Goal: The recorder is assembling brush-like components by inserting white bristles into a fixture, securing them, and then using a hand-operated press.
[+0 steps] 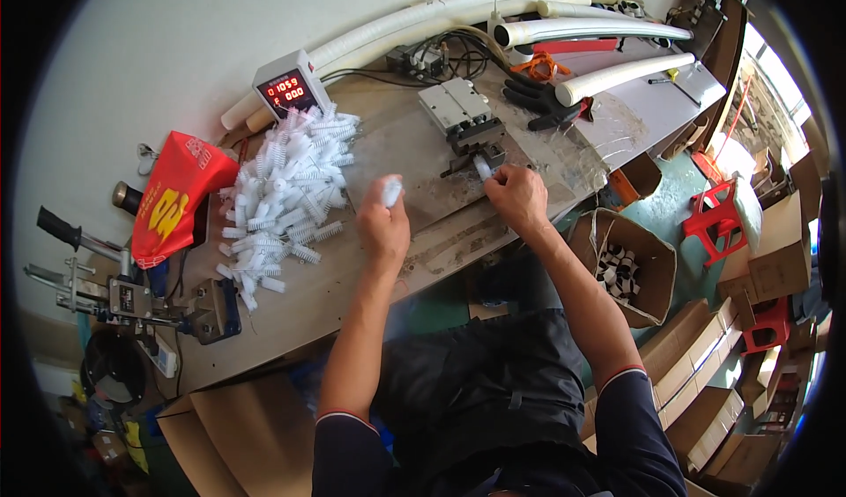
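My left hand (384, 229) is closed around a small white plastic piece (392, 190), held upright above the table. My right hand (520, 199) pinches another white piece (482, 168) at the front of a small metal clamping device (477, 136). That piece's far end meets the dark jaws, but I cannot tell how deep it sits. Left of my left hand lies a large heap of white plastic pieces (295, 189), many with ribbed, spring-like ends.
A counter box (289, 85) with red digits stands behind the heap. Beside it are a red bag (183, 199) and a lever press (132, 299). A black glove (542, 102) and white tubes (599, 32) lie at the back. A carton (648, 272) with white pieces stands right.
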